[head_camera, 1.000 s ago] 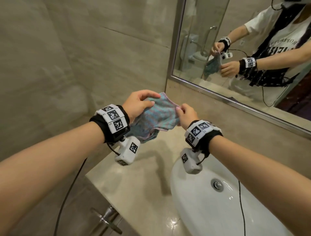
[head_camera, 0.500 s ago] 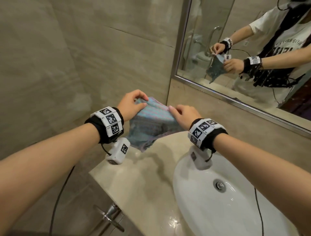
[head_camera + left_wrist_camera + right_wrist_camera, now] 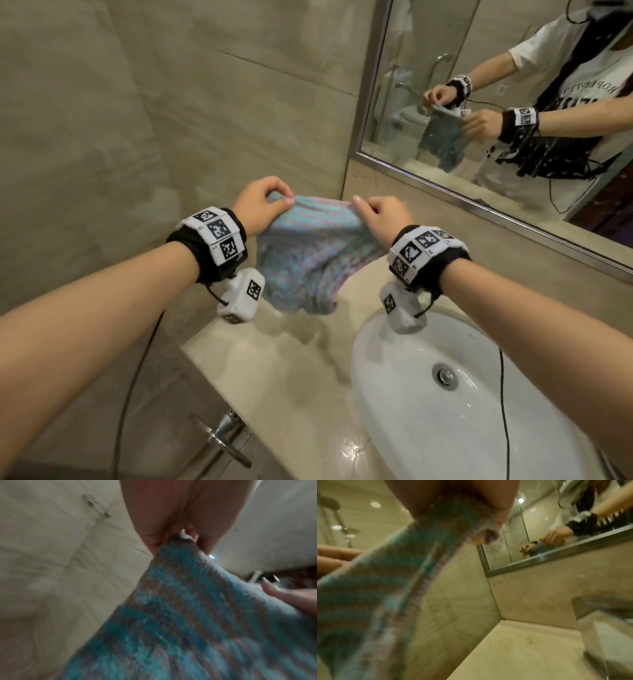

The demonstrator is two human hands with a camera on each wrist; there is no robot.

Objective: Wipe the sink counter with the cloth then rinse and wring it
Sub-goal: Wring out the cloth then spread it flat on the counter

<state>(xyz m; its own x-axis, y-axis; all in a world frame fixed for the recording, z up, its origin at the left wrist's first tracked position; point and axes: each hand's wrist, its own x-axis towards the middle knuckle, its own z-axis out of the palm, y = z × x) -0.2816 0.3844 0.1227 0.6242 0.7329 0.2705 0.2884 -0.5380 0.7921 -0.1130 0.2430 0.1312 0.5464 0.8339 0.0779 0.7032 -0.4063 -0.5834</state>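
Observation:
A blue and grey striped cloth [image 3: 308, 253] hangs spread in the air above the beige sink counter [image 3: 274, 370], near the back left corner. My left hand [image 3: 277, 198] pinches its upper left corner, and my right hand [image 3: 359, 205] pinches the upper right corner. The cloth's lower edge dangles just above the counter. In the left wrist view the cloth [image 3: 180, 615] runs down from my pinching left hand [image 3: 180, 536]. The right wrist view shows the cloth [image 3: 385, 581] held by my right hand [image 3: 481, 534]. The white sink basin [image 3: 445, 411] lies below my right forearm.
A mirror [image 3: 496, 102] with a metal frame stands on the wall behind the counter and reflects a person holding the cloth. Tiled walls close in the corner at left. A metal handle [image 3: 222, 438] sticks out below the counter's front edge. The drain [image 3: 444, 376] sits in the basin.
Both hands have moved apart and shifted to the cloth's top corners, spreading it out wider. The cloth now hangs flatter and lower over the counter.

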